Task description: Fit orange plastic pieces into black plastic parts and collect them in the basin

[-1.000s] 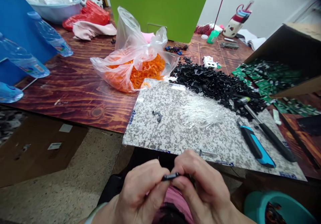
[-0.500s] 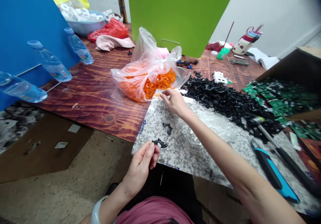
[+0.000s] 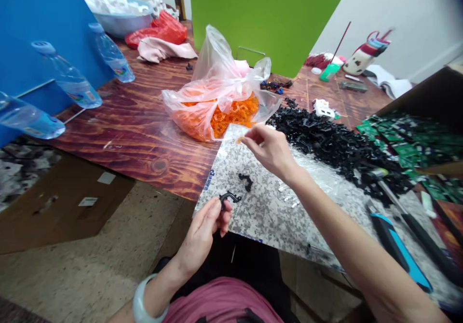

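Between the thumb and fingers of my left hand is a curved black plastic part, held over the near edge of the speckled board. A second black part lies on the board just beyond it. My right hand is above the board's far left area, its thumb and index finger pinching a small orange piece. Behind that hand sits a clear plastic bag with many orange pieces inside.
A heap of black parts spreads right of the bag, beside clear thin pieces. A blue-black cutter and a hammer lie at right. Bottles stand left; a box of green boards is far right.
My right hand has drawn back from the bag, toward the right, with the small orange piece. My left hand still holds the black part, slightly turned. The view has shifted a little.
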The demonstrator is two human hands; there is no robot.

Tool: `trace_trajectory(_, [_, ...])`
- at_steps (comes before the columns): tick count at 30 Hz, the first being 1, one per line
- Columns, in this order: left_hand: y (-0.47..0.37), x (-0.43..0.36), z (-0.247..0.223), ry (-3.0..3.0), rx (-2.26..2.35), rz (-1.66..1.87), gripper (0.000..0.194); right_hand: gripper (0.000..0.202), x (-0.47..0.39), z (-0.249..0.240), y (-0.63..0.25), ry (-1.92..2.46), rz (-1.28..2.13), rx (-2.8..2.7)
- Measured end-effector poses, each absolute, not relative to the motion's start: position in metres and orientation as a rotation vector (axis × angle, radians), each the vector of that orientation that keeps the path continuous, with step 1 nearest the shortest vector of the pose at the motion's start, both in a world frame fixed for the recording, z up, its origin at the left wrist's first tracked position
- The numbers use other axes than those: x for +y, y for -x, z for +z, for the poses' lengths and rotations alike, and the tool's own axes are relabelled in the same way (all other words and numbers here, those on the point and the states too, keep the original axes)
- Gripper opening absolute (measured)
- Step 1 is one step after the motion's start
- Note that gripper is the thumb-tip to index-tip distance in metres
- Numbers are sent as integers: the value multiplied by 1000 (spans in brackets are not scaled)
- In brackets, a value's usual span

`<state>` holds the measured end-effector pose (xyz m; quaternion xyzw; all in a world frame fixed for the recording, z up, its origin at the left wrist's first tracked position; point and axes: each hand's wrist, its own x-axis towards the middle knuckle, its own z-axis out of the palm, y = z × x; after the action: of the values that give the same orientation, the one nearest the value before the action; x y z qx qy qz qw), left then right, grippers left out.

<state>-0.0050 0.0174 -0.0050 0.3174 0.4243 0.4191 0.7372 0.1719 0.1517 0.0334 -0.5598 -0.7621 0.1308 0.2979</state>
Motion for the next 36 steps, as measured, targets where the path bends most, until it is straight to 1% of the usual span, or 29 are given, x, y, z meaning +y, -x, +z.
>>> trace_trajectory(4, [5,14,-6,-683,922,936,32,10,72,37,-201,1448,345,-2237])
trace_trajectory(7, [3,11,-6,-686,925,929,31,8,29,20,-212,1538,388,-2295])
trace_trajectory(9, [1,10,-6,-710,929,913,31,11,16,8,-215,1581,451,-2272])
trace_trajectory(12, [1,7,-6,-787,942,894,30,16,13,1,-220,1575,534,-2211])
trace_trajectory(15, [3,5,-6,-876,963,878,29,16,17,7,-228,1606,459,-2182])
trace_trajectory(20, [4,1,-9,-948,982,823,29,19,20,16,-231,1628,387,-2377])
trace_trajectory(25, [-2,-2,-9,-931,982,795,30,19,23,5,-229,1615,427,-2445])
trace_trajectory(29, [-4,-4,-10,-964,998,806,32,13,19,3,-231,1585,505,-2269])
trace_trajectory(33, [-6,-7,-12,-1035,996,797,37,7,-1,19,-216,1529,625,-1944])
trace_trajectory(36, [-9,-10,-13,-1119,994,784,40,4,-16,30,-194,1441,644,-1799])
